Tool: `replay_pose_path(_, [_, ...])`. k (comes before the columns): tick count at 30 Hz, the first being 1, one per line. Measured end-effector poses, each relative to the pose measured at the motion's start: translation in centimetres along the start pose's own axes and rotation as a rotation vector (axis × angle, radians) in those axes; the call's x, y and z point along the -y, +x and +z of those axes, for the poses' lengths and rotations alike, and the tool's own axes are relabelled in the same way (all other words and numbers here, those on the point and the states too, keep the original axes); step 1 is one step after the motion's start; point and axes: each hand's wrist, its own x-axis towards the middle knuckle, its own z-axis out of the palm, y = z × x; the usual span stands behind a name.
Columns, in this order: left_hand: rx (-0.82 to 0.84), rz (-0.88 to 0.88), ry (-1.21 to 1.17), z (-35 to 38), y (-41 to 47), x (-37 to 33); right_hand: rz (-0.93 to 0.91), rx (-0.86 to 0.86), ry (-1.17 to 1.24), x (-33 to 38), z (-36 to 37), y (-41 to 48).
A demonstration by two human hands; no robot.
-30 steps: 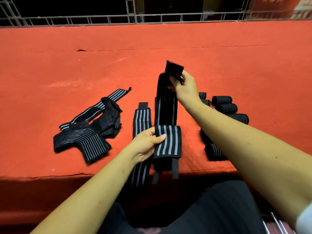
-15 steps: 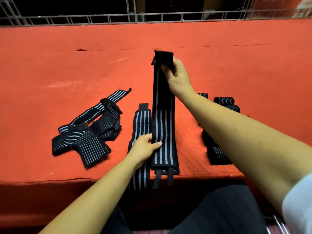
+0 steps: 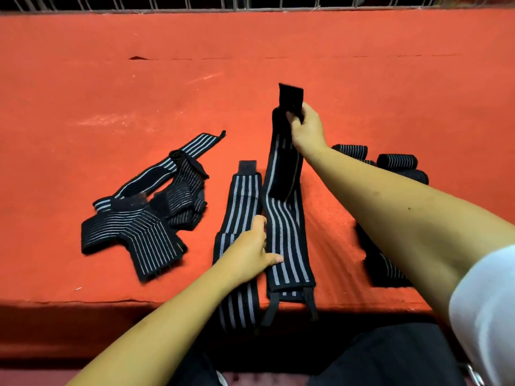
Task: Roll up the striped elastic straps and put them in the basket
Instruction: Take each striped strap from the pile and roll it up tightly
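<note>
Red felt covers the surface (image 3: 362,87), which runs up to a metal grid railing (image 3: 250,2) at the far edge and drops off at the near edge just before the person's dark-trousered lap. No basket shows in this view, so nothing can be said of its contents.

The right hand (image 3: 306,128) is closed around the plain black end of a striped elastic strap (image 3: 287,229), thumb and fingers pinching it and lifting that end up off the felt. From the grip the strap hangs down, folds back on itself and meets the surface; the rest lies flat, its long axis running from far to near, stripes along its length, with two thin black tabs hanging over the near edge. The left hand (image 3: 250,252) is loosely open, palm down, its thumb resting on the flat part of this strap and its fingers pressing at the strap's left border.

Just to the left, touching or nearly so, a second strap (image 3: 241,207) lies parallel, its near end draping over the edge under the left forearm. Farther left sits a tangled heap of straps (image 3: 145,218), one striped end pointing away to the far right. Behind and under the right forearm are several rolled straps (image 3: 397,161), lying on their sides on the felt.
</note>
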Motion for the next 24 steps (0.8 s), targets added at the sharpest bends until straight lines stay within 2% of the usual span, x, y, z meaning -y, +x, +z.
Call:
replay_pose_path(3, [0.124,-0.002,0.066,-0.7,0.5,0.2,0.060,-0.010,-0.070,-1.4,0.3,1.0])
replay_pose_path(8, [0.143,0.013,0.207,-0.6,0.7,-0.7,0.092,0.040,-0.217,-4.2,1.4,2.3])
replay_pose_path(12, [0.162,0.193,0.551,-1.4,1.3,-2.0,0.111,0.081,-0.244,-6.0,2.3,2.7])
replay_pose_path(13, [0.183,0.257,0.576,-1.7,1.9,-2.3,0.120,0.080,-0.238,-6.4,2.5,2.8])
replay_pose_path(15, [0.195,0.372,0.459,-2.3,3.3,-2.7,0.138,0.073,-0.237,-7.0,2.6,3.1])
replay_pose_path(16, [0.158,0.397,0.384,-2.5,4.3,-2.9,0.146,0.069,-0.244,-7.4,2.6,3.3])
replay_pose_path(18, [-0.060,0.366,0.279,-3.0,6.9,-2.9,0.163,0.057,-0.259,-8.1,2.6,3.6])
replay_pose_path(20, [-0.290,0.210,0.244,-3.1,9.9,-2.6,0.189,0.042,-0.245,-8.9,2.6,4.0])
replay_pose_path(22, [-0.346,0.033,0.282,-2.5,12.5,-1.4,0.206,0.028,-0.232,-9.6,2.7,4.4])
replay_pose_path(24, [-0.315,-0.023,0.365,-1.2,14.1,0.4,0.216,0.029,-0.221,-10.2,2.9,4.5])
